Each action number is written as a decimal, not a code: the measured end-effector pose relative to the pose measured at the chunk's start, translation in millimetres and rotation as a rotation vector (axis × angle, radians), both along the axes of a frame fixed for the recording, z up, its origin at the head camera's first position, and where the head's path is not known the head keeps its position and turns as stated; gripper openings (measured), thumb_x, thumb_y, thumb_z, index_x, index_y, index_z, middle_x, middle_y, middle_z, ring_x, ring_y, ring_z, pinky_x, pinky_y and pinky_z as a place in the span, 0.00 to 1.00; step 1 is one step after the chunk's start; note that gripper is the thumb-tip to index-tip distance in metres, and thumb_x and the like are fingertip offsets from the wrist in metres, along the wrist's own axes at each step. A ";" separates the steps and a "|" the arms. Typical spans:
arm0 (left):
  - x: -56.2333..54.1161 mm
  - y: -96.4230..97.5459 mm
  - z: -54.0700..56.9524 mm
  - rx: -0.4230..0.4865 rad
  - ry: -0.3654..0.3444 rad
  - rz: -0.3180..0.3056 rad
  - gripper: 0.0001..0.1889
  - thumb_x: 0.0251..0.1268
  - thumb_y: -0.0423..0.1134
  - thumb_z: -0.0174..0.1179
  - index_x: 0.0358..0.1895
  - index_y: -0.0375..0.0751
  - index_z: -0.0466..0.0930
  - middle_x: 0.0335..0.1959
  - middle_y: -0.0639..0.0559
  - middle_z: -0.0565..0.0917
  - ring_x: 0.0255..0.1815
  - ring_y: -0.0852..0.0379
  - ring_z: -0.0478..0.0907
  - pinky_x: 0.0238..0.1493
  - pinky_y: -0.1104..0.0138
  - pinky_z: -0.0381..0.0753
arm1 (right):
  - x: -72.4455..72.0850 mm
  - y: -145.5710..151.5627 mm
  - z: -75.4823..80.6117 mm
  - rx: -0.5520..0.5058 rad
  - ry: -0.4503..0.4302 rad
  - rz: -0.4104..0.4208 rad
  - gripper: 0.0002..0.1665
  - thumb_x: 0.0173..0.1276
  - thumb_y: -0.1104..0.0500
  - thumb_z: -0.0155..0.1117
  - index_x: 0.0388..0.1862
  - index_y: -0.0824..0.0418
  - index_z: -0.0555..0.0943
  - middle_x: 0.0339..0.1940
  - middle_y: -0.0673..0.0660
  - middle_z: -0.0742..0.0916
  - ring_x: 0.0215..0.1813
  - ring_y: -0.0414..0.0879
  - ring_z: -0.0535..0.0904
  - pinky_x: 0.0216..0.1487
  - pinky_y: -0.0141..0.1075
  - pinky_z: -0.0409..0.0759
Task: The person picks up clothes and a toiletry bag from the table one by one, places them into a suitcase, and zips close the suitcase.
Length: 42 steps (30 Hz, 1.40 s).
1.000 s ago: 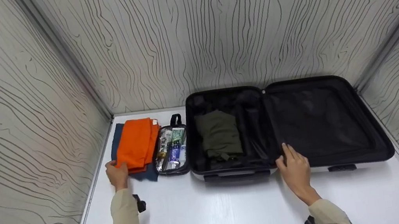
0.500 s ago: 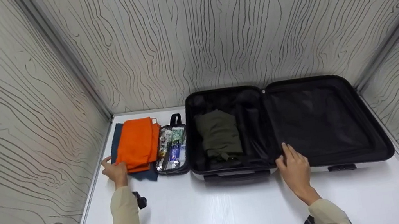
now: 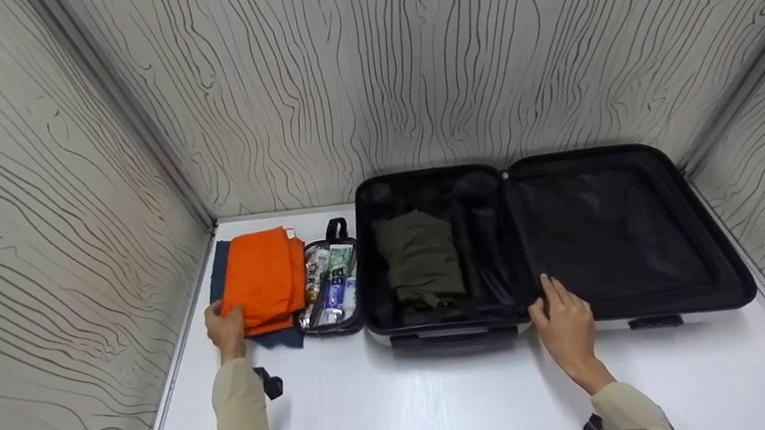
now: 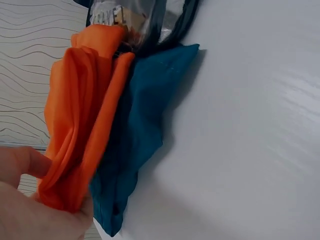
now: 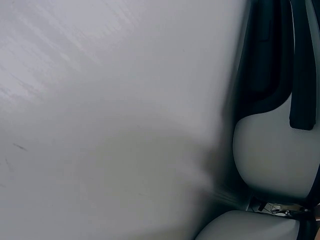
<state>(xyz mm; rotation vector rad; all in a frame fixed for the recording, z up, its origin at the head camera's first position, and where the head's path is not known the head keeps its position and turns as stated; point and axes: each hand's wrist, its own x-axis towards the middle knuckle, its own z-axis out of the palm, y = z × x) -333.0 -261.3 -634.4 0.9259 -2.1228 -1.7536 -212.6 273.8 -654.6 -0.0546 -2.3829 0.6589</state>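
In the head view, my left hand (image 3: 225, 331) pinches the near left corner of a folded orange garment (image 3: 259, 275). The left wrist view shows its cloth layers (image 4: 75, 110) bunched between thumb and fingers. Under it lies a dark blue folded garment (image 4: 145, 110), sticking out at the left and near edges. My right hand (image 3: 568, 327) rests with fingers extended on the near rim of an open black-lined suitcase (image 3: 456, 326), by the hinge between its halves. A folded olive garment (image 3: 422, 258) lies in the left half. The right wrist view catches only the suitcase's pale shell (image 5: 275, 150) and the table.
A clear toiletry pouch (image 3: 333, 331) with tubes inside stands between the garments and the suitcase. The right suitcase half (image 3: 605, 235) lies flat, lined with black mesh. Patterned walls (image 3: 405, 60) border the white table (image 3: 412, 415) behind and at both sides.
The left fingers spread at the orange garment's corner, then closed on it. The orange garment has shifted slightly, its near corner bunching. The right hand and suitcase have stayed put.
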 end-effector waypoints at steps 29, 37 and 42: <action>0.2 8.8 8.8 0.169 -0.036 -0.124 0.32 0.71 0.40 0.53 0.71 0.25 0.54 0.69 0.28 0.61 0.66 0.38 0.61 0.68 0.52 0.61 | 1.7 0.1 3.0 -0.004 -0.003 0.006 0.26 0.64 0.64 0.60 0.61 0.71 0.78 0.56 0.72 0.82 0.49 0.70 0.80 0.49 0.61 0.73; -3.4 9.9 6.8 0.206 -0.048 -0.080 0.40 0.67 0.37 0.60 0.70 0.15 0.49 0.68 0.24 0.60 0.69 0.35 0.60 0.71 0.52 0.59 | 1.7 0.2 2.1 -0.007 -0.006 0.008 0.26 0.64 0.64 0.60 0.61 0.71 0.78 0.57 0.72 0.82 0.50 0.70 0.80 0.51 0.61 0.73; -6.2 11.2 4.5 0.146 -0.063 -0.091 0.32 0.68 0.36 0.55 0.69 0.17 0.57 0.66 0.26 0.65 0.66 0.36 0.63 0.70 0.52 0.61 | 2.5 -0.5 2.3 -0.011 -0.020 0.014 0.26 0.65 0.63 0.60 0.62 0.71 0.78 0.57 0.72 0.81 0.51 0.70 0.79 0.52 0.61 0.72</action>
